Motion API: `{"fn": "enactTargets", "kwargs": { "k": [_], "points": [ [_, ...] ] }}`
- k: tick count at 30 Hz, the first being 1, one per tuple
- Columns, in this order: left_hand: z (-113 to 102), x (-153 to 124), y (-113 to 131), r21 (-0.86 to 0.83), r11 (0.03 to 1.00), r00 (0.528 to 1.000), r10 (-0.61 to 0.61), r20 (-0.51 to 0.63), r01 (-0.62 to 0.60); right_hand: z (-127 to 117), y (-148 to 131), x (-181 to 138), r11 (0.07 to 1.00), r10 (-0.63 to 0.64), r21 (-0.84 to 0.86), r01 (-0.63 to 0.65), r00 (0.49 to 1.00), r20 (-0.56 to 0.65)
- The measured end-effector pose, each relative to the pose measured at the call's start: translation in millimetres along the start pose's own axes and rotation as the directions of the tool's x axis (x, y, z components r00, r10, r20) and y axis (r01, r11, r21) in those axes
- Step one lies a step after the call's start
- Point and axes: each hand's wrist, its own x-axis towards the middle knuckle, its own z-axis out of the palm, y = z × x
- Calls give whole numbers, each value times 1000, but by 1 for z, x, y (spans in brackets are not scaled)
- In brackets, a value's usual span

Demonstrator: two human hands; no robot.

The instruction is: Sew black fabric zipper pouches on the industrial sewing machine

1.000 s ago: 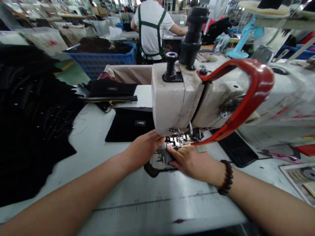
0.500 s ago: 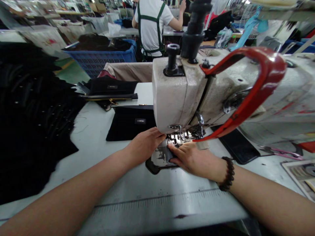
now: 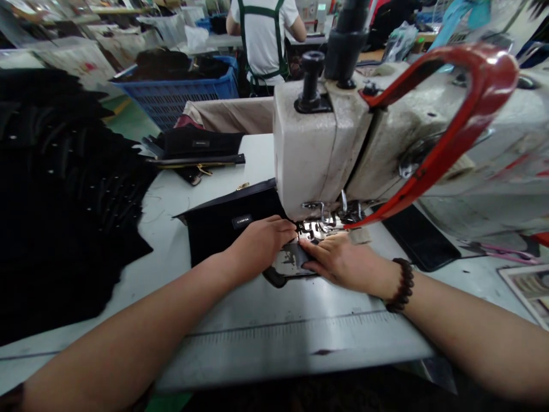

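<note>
A black fabric panel with a small metal-looking label lies left of the sewing machine, its right edge running in under the machine head. My left hand rests on the panel's near right corner, fingers together and bent against it, close to the presser foot. Just right of the needle area, my right hand has its index finger and thumb closed on dark material at the needle plate. What exactly lies under the fingertips is mostly hidden. A dark bead bracelet circles my right wrist.
A tall stack of black pieces covers the table's left side. Behind the panel lies another labelled black piece with a zipper. Right of the machine are a black phone-like slab and pink-handled scissors. A co-worker sits beyond a blue crate.
The black panel has turned, its left end now tilted and nearer my left forearm. Both hands stay by the presser foot. The view has shifted slightly; the co-worker's raised arm has come down.
</note>
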Motion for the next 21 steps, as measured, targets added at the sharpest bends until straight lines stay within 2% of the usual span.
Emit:
{"fn": "enactTargets", "kwargs": {
  "k": [5, 9, 13, 15, 18, 21],
  "points": [
    [1, 1, 0, 5, 1000, 1000, -3, -3, 3, -3, -1, -1, 1000, 15, -19, -15, 1000, -7],
    [-11, -2, -11, -29, 1000, 1000, -9, 13, 9, -4, -4, 0, 998, 42, -39, -42, 999, -2],
    [-30, -13, -36, 88, 977, 981, -191, -41, 194, -7, -4, -1, 998, 60, -38, -60, 998, -4],
    [-35, -23, -40, 174, 955, 969, -245, 4, 241, -10, -3, -2, 999, 49, -23, -49, 999, -8],
    [-36, -42, -26, 219, 938, 954, -290, 72, 268, -14, -1, -5, 1000, 26, 0, -26, 999, -27],
    [-33, -55, 5, 144, 945, 941, -313, 127, 295, -16, 1, -8, 1000, -19, 10, 19, 999, -44]
  ]
}}
